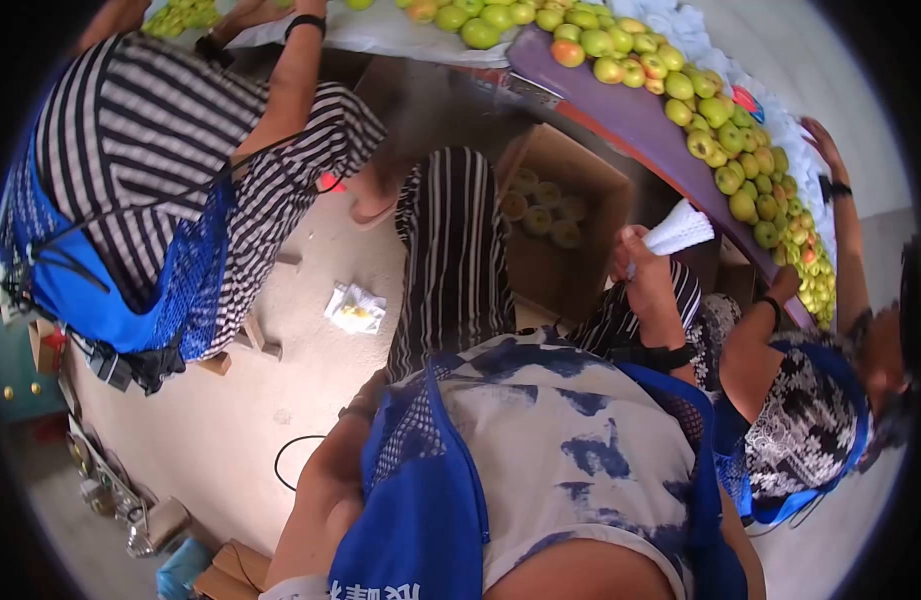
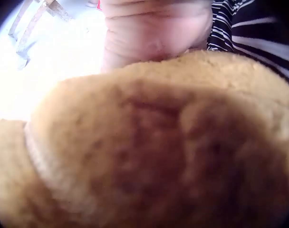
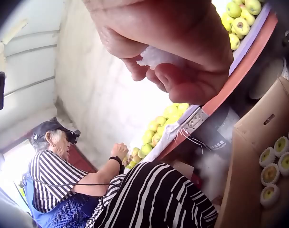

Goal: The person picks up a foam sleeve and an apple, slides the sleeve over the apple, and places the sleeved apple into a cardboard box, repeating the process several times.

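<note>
In the head view my right hand [image 1: 643, 275] grips a white foam fruit net [image 1: 681, 230], which flares out beyond the fingers. The right wrist view shows a bit of the same net [image 3: 161, 57] between the thumb and curled fingers. Below that hand, a cardboard box [image 1: 606, 190] holds several apples [image 1: 541, 215] in foam nets. My left hand [image 1: 373, 388] lies low beside my striped trouser leg [image 1: 451, 250]. Only part of the left palm [image 2: 158, 33] appears in the left wrist view; its fingers are hidden.
A purple-edged table [image 1: 621, 110] bears a long heap of green apples [image 1: 721, 110]. One person in stripes [image 1: 171, 120] works at the left, another in a floral top [image 1: 796, 430] at the right. A crumpled white wrapper [image 1: 356, 308] lies on the floor.
</note>
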Available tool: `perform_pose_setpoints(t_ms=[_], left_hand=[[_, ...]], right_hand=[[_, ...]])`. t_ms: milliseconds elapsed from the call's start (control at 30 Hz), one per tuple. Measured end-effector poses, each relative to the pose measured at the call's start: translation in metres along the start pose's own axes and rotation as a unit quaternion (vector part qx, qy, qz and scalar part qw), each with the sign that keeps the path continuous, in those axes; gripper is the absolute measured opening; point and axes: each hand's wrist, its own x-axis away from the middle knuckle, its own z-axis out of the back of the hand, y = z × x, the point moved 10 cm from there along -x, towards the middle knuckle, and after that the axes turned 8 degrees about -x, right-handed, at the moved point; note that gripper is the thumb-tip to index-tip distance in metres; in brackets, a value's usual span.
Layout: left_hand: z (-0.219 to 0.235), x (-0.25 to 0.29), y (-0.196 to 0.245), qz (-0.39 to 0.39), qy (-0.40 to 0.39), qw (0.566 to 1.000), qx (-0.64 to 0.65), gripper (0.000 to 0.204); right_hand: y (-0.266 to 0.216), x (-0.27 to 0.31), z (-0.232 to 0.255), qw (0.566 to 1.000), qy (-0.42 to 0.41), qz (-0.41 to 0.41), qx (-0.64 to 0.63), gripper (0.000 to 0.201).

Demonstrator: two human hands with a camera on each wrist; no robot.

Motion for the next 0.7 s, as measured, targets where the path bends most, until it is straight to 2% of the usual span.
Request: perform_pose_setpoints(t_ms=[100,133,167,267,533,633,700], left_hand=[[0.008,0.006,0.002,-0.003,0.008,1.000,-0.002,0.049],[0.007,-0.005,0.001,-0.028,-0.037,0.998,-0.033,0.047],[0.014,-0.014,-0.010,-0.011,-0.025,0.999,-0.034,0.046],[0.017,-0.010,-0.005,0.006,-0.007,0.999,-0.052,0.044],[0.029,-0.008,0.007,0.015,0.032,0.992,-0.119,0.037],[0.037,-0.008,0.022,0.004,0.069,0.980,-0.185,0.035],[0.043,-0.008,0.044,-0.017,0.109,0.954,-0.278,0.034]], right_hand=[[0.011,-0.001,0.014,0.999,0.017,-0.022,0.030,0.018],[0.017,-0.004,0.021,0.999,0.016,-0.027,0.002,0.017],[0.019,-0.003,0.028,0.999,0.027,-0.032,0.001,0.016],[0.022,-0.004,0.036,0.998,0.054,-0.039,-0.002,0.016],[0.025,-0.017,0.057,0.993,0.102,-0.040,0.038,0.014],[0.038,-0.030,0.053,0.988,0.094,-0.092,0.079,0.015],[0.043,-0.039,0.043,0.987,0.053,-0.097,0.117,0.012]])
